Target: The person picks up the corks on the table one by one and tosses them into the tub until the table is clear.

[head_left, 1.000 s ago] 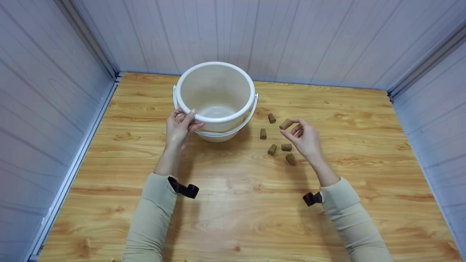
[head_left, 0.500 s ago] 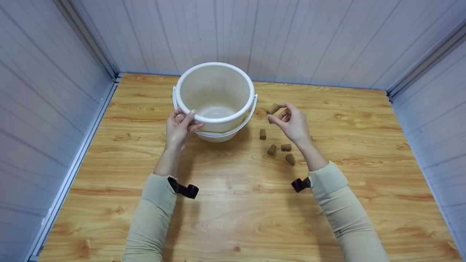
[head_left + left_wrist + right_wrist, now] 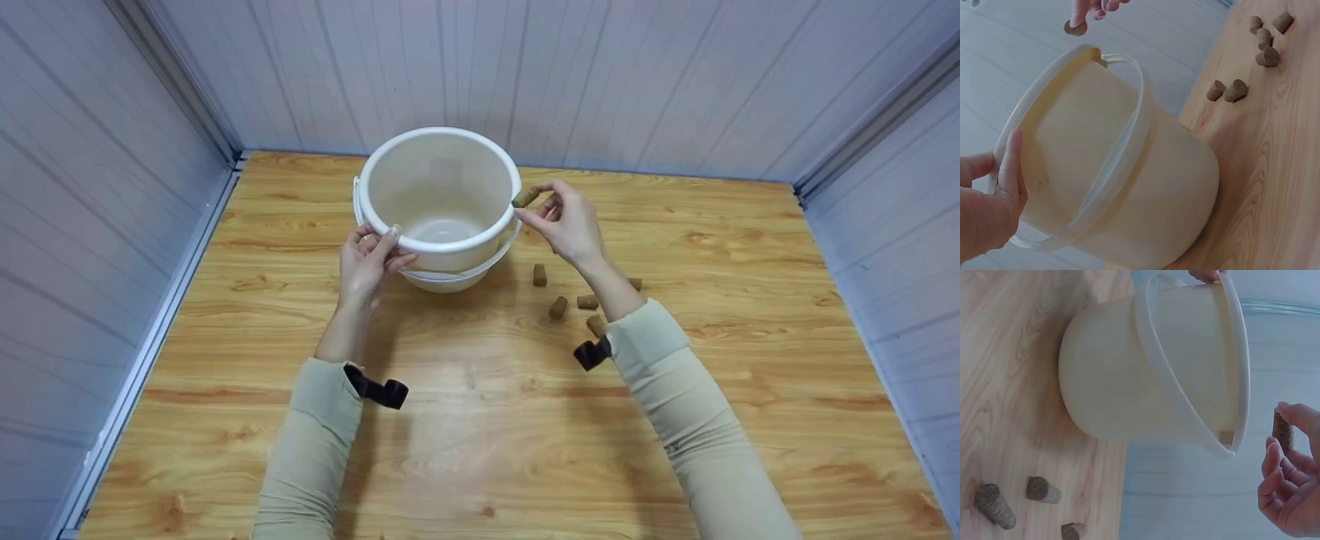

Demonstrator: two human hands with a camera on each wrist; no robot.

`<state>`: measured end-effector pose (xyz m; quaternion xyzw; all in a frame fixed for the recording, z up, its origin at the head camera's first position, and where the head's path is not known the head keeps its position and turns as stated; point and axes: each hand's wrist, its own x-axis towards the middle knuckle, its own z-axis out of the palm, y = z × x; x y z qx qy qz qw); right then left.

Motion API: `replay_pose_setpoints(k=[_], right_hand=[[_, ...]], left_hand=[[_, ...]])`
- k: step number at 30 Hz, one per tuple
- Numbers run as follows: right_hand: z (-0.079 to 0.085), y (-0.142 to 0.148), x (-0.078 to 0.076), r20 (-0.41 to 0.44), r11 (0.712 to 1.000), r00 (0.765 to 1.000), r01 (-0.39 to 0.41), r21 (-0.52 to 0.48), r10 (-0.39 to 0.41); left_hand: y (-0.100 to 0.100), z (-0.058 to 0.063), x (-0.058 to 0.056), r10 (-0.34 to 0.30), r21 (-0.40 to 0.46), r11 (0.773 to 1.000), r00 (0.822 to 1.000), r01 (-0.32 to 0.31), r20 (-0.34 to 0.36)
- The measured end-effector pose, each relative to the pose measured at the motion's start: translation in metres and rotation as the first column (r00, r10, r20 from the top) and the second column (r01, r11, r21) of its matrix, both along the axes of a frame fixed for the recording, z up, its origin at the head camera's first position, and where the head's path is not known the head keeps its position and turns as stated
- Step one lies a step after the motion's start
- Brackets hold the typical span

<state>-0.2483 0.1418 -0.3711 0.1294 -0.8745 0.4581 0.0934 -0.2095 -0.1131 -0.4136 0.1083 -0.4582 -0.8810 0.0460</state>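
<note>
A white plastic bucket (image 3: pixel 439 246) stands on the wooden table. With thumb and fingers, my left hand (image 3: pixel 364 266) grips its front-left rim. A brown tapered cork stopper (image 3: pixel 526 197) is pinched between the thumb and fingers of my right hand (image 3: pixel 571 229), right at the bucket's right rim. In the right wrist view, that cork (image 3: pixel 1283 430) is held up outside the bucket mouth, apart from the rim. The visible bottom of the bucket shows no cork. Several more corks (image 3: pixel 558 307) lie on the table right of the bucket; the right hand and forearm partly cover some.
The bucket's handle (image 3: pixel 480 270) hangs down along its front. Pale panel walls (image 3: pixel 645 90) enclose the table (image 3: pixel 472 450) at the back and both sides. A black wrist camera mount (image 3: pixel 592 352) sticks out from the right sleeve, near one cork.
The right hand has carried its cork left and away from me, from over the loose corks to the bucket's right rim. The left hand and bucket have stayed in place.
</note>
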Motion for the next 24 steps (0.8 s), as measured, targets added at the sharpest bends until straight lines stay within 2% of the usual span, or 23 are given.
replay_pose_setpoints(k=[6,10,20,22,24], right_hand=[[0.006,-0.017,-0.008,0.002,0.998,1.0,-0.016,0.068,0.016],[0.011,-0.025,-0.012,0.005,0.993,1.0,-0.029,0.112,0.029],[0.02,-0.041,-0.024,0.066,0.979,0.998,-0.01,0.204,-0.003],[0.021,-0.043,-0.026,0.072,0.978,0.997,-0.009,0.208,-0.006],[0.021,-0.045,-0.027,0.073,0.978,0.997,-0.004,0.209,-0.011]], left_hand=[[0.0,0.002,0.0,0.006,0.028,1.0,1.0,-0.006,0.002],[0.001,0.003,0.0,0.006,0.009,1.0,1.0,-0.006,0.004],[0.0,0.001,-0.001,0.003,0.005,1.0,1.0,-0.004,0.018],[-0.001,-0.002,-0.002,-0.008,0.02,1.0,1.0,0.008,0.005],[-0.008,-0.031,-0.018,-0.028,0.061,0.998,0.999,0.03,-0.043]])
